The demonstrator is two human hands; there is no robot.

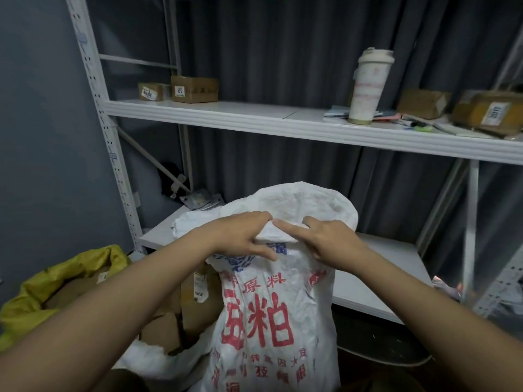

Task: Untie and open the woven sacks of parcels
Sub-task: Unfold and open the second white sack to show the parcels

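Observation:
A white woven sack (271, 329) with red and blue printed characters stands upright in front of me, its mouth gaping wide at the top. My left hand (243, 236) pinches the near rim of the sack's mouth, fingers curled over the folded edge. My right hand (325, 241) holds the same rim just to the right, index finger stretched along the fold. What is inside the sack is hidden. A yellow sack (56, 281) at the lower left lies open with brown parcels showing. Another white sack (158, 360) sits open beside it, holding cardboard boxes.
A white metal shelf rack (254, 120) stands close behind the sack. Its upper board carries small cardboard boxes (194, 89), a tall white tumbler (368, 86), papers and more parcels (492, 111). The low shelf board (376, 267) lies behind the sack. A grey wall is at left.

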